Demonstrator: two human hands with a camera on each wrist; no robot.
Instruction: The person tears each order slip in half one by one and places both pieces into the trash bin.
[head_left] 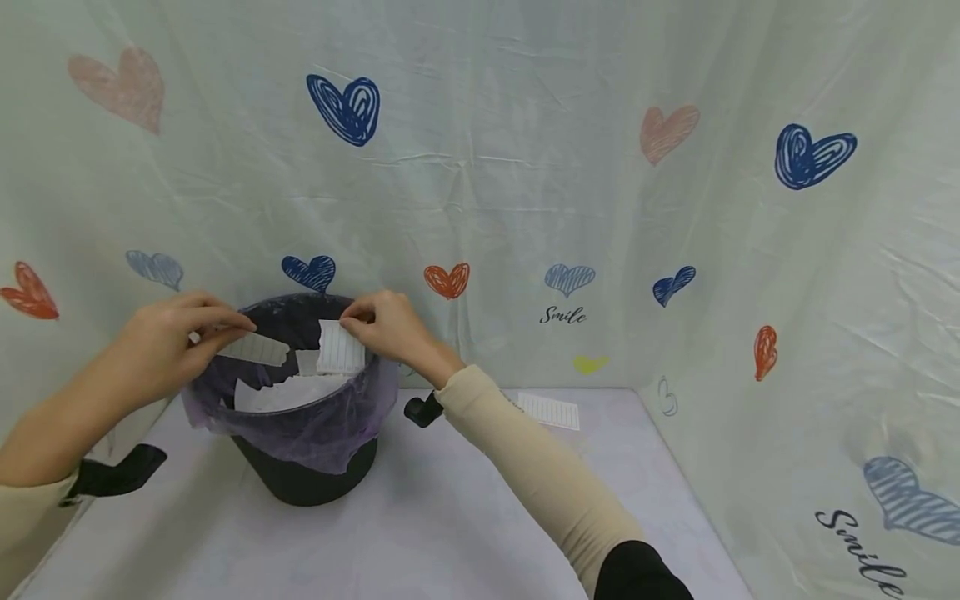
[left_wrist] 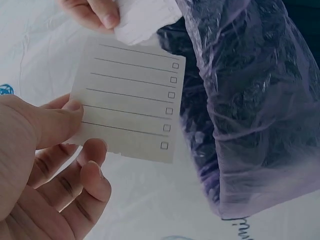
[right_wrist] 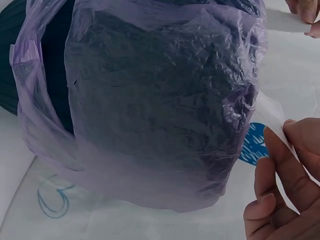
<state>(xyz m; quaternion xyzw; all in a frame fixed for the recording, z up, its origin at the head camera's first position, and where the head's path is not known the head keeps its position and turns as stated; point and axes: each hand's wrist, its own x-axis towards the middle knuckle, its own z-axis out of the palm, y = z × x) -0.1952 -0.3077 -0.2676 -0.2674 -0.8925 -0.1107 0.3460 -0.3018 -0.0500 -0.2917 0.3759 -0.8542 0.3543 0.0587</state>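
A dark trash can (head_left: 303, 485) stands at the left of the table, lined with a thin purple bag (head_left: 315, 442) folded over its rim. White paper (head_left: 288, 394) shows inside it. My left hand (head_left: 176, 342) pinches a torn piece of lined paper (left_wrist: 127, 100) between thumb and fingers at the can's left rim; small checkboxes run down one side of it. At the right side of the rim, my right hand (head_left: 393, 329) pinches another torn lined piece (head_left: 339, 348) by its upper edge. Both pieces overlap the can's mouth in the head view.
A lined paper sheet (head_left: 549, 411) lies on the white table (head_left: 480, 517) near its back edge, partly behind the right sleeve. A curtain (head_left: 480, 192) printed with hearts rises behind the can and along the right side.
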